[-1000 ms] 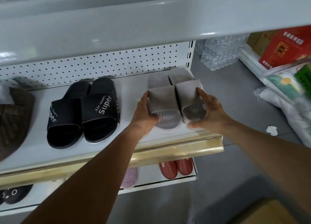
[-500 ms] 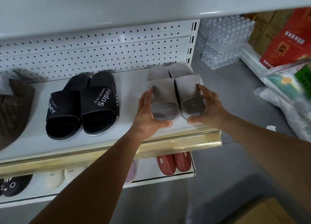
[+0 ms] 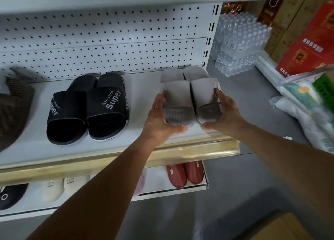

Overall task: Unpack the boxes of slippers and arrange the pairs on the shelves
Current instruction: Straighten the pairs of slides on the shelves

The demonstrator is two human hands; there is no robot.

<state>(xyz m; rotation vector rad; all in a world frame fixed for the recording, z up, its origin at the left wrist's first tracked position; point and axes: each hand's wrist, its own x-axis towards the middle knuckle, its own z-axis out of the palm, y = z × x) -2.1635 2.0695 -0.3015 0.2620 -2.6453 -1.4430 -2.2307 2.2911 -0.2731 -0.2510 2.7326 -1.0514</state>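
Grey slippers [image 3: 189, 97] got pushed back from the shelf [image 3: 141, 88] lip over the last second, toes squared up. Left hand [image 3: 159, 120] and right hand [image 3: 224, 115] bracketed the pair, fingers flat along the outer sides, thumbs under the toes. Black slippers [image 3: 88, 108] sat beyond the left hand. Placement looked nearly finished.
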